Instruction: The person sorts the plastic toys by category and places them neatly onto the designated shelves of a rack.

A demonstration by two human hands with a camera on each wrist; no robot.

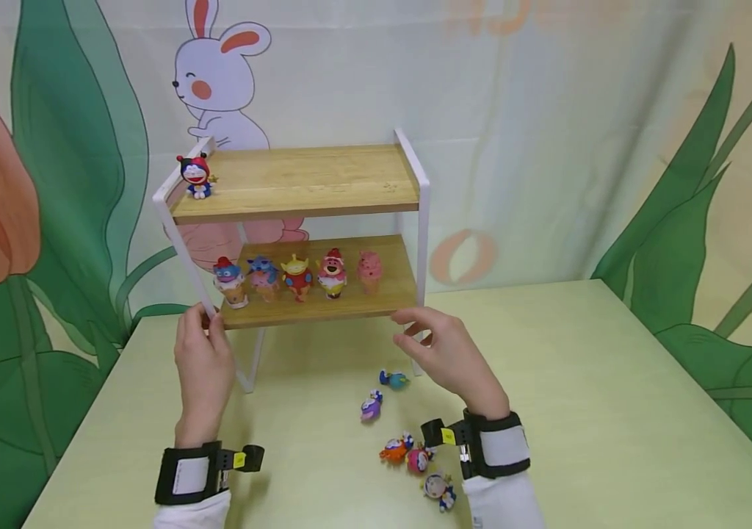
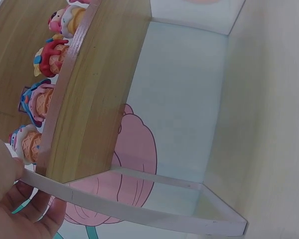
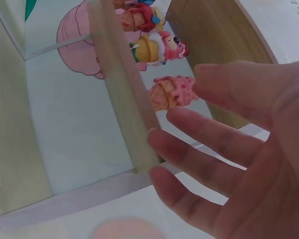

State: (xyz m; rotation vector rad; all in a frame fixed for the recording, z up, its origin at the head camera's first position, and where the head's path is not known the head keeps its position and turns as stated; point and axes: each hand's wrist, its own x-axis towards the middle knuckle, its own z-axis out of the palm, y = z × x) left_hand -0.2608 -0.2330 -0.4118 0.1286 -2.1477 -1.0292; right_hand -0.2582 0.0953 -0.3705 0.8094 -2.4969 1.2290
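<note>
A two-tier wooden shelf rack [image 1: 323,173] with a white frame stands on the table. My left hand [image 1: 204,367] grips its left front post, thumb on one side and fingers curled behind, as the left wrist view also shows. By the right front corner of the lower board is my right hand [image 1: 449,356], its fingers loosely bent and nothing in them. On that board several ice-cream-cone figurines stand in a row. The pink one [image 3: 172,93] at the right end is closest to the right fingertips. A Doraemon figurine [image 1: 197,178] in a red hood stands at the top board's left end.
Several small figurines lie on the table in front of the rack, among them a teal one [image 1: 394,379], a purple one [image 1: 371,406] and an orange one [image 1: 396,449]. A printed curtain [image 1: 534,147] hangs behind the pale green table [image 1: 587,411].
</note>
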